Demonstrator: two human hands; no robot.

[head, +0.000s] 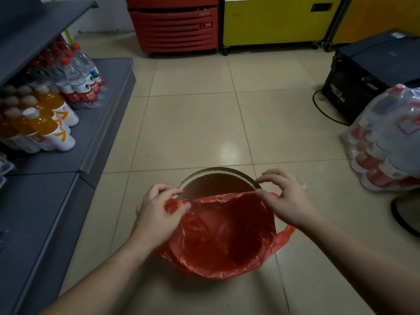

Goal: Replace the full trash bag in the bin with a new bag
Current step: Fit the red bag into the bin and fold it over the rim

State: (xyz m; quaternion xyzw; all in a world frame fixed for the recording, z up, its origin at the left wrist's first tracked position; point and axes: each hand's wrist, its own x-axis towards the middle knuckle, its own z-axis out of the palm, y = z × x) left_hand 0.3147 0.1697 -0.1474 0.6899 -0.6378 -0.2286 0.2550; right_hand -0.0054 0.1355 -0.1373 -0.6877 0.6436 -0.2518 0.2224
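Note:
A round bin (218,171) stands on the tiled floor right below me. A red plastic bag (227,235) lies inside it, its mouth folded over the near rim; the far rim is bare. My left hand (156,212) pinches the bag's edge at the bin's left side. At the right side, my right hand (286,201) grips the bag's edge against the rim. The bag's far edge stretches straight between the two hands, across the opening. The bin's dark inside shows beyond it.
Grey shelving (95,133) with water bottles (75,76) and orange drink bottles (43,128) runs along the left. A clear bag full of bottles (386,142) sits at the right, by a black box (372,71). Red (175,26) and yellow (270,21) cabinets stand at the back.

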